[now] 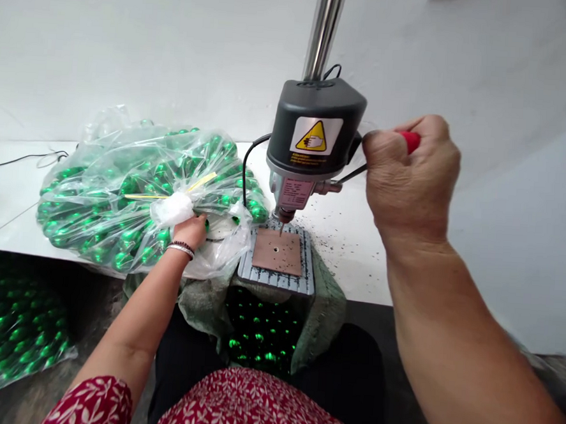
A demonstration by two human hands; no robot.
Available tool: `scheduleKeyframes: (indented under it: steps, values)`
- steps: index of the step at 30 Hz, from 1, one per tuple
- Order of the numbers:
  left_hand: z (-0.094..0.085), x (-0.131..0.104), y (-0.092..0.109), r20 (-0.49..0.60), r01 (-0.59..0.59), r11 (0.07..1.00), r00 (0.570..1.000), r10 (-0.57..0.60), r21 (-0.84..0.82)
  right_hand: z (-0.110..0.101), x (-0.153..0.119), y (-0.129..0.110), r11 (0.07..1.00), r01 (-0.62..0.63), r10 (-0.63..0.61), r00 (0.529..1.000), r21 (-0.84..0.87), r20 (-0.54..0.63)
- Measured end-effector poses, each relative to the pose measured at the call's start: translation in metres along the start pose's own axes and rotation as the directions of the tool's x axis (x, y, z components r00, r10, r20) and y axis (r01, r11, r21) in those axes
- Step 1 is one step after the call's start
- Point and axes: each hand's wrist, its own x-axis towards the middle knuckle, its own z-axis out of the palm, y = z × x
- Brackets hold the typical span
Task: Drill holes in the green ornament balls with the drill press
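Observation:
A small bench drill press (317,131) stands over a brown board (271,256) with a hole in it, laid on the ribbed grey base (273,282). The drill bit (282,228) points down at the board, and no ball sits under it. My right hand (412,175) is closed round the red-ended feed lever (410,142). At the opening of a clear plastic bag (168,208) full of shiny green balls, my left hand (193,231) has its fingers curled on a green ball (207,224), mostly hidden by the hand.
Dark shavings (332,231) are scattered over the white table (365,274). Below the base, a green sack (326,323) hangs open between my legs with green balls inside. Another bag of green balls (12,323) lies on the floor at left. A black cable (246,165) runs from the drill.

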Motion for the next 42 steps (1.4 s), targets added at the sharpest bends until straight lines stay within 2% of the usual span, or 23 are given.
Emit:
scheduleKeyframes:
  steps: [2,4,6,7,8,9,11,12,13,15,17,21,24,29,33,36,42]
  values:
    - [0.002,0.001,-0.001,0.01,0.007,1.0,1.0,-0.007,0.011,0.0,0.0,0.005,0.999,0.039,-0.039,0.999,0.004,-0.004]
    - [0.004,-0.002,-0.002,-0.003,0.002,0.999,1.0,-0.002,-0.052,0.001,0.0,0.01,0.997,0.081,-0.081,0.997,0.01,-0.006]
    - [0.005,-0.01,-0.002,-0.037,-0.061,0.955,0.998,0.053,-0.289,0.001,0.001,0.014,0.993,0.116,-0.116,0.993,0.024,-0.01]
    - [0.005,-0.016,-0.001,-0.063,-0.109,0.875,0.994,0.089,-0.471,0.001,0.001,0.015,0.992,0.121,-0.121,0.993,0.03,-0.01]
    - [0.005,-0.022,0.001,-0.088,-0.15,0.738,0.989,0.123,-0.658,0.001,0.001,0.016,0.992,0.119,-0.118,0.993,0.036,-0.009]
    - [0.006,-0.029,0.004,-0.103,-0.172,0.555,0.983,0.153,-0.814,0.002,0.0,0.016,0.992,0.115,-0.115,0.993,0.042,-0.006]
    - [0.007,-0.043,0.014,-0.088,-0.128,0.194,0.975,0.205,-0.973,0.002,0.0,0.015,0.992,0.108,-0.108,0.994,0.057,0.003]
    - [0.008,-0.049,0.02,-0.06,-0.078,0.068,0.971,0.234,-0.995,0.002,0.0,0.014,0.993,0.098,-0.099,0.995,0.062,0.008]
    - [0.008,-0.054,0.027,-0.032,-0.029,-0.015,0.963,0.268,-0.999,0.002,0.0,0.013,0.995,0.082,-0.083,0.997,0.063,0.012]
    - [0.009,-0.06,0.04,-0.006,0.023,-0.082,0.942,0.335,-0.996,0.002,0.0,0.01,0.997,0.041,-0.042,0.999,0.059,0.022]
    - [0.011,-0.061,0.053,-0.026,-0.01,-0.045,0.925,0.379,-0.999,0.001,0.0,0.007,0.998,0.024,-0.026,0.999,0.065,0.032]
    - [0.018,-0.054,0.069,-0.094,-0.175,0.191,0.924,0.37,-0.966,-0.001,0.0,-0.003,0.998,-0.034,0.03,0.998,0.056,0.06]
    - [0.025,-0.047,0.076,-0.124,-0.231,0.308,0.935,0.332,-0.923,-0.002,-0.001,-0.013,0.993,-0.118,0.116,0.99,0.024,0.077]
    - [0.038,-0.036,0.083,-0.13,-0.248,0.389,0.943,0.306,-0.887,-0.003,-0.001,-0.017,0.988,-0.152,0.15,0.983,0.012,0.103]
    - [0.043,-0.032,0.086,-0.12,-0.258,0.427,0.938,0.324,-0.866,-0.003,0.0,-0.011,0.987,-0.133,0.123,0.986,0.091,0.109]
    - [0.04,-0.032,0.09,-0.127,-0.29,0.483,0.931,0.342,-0.826,-0.003,-0.001,-0.009,0.986,-0.098,0.086,0.992,0.131,0.097]
    - [0.025,-0.03,0.101,-0.104,-0.328,0.642,0.927,0.362,-0.693,-0.003,0.0,-0.014,0.988,-0.147,0.143,0.985,0.045,0.094]
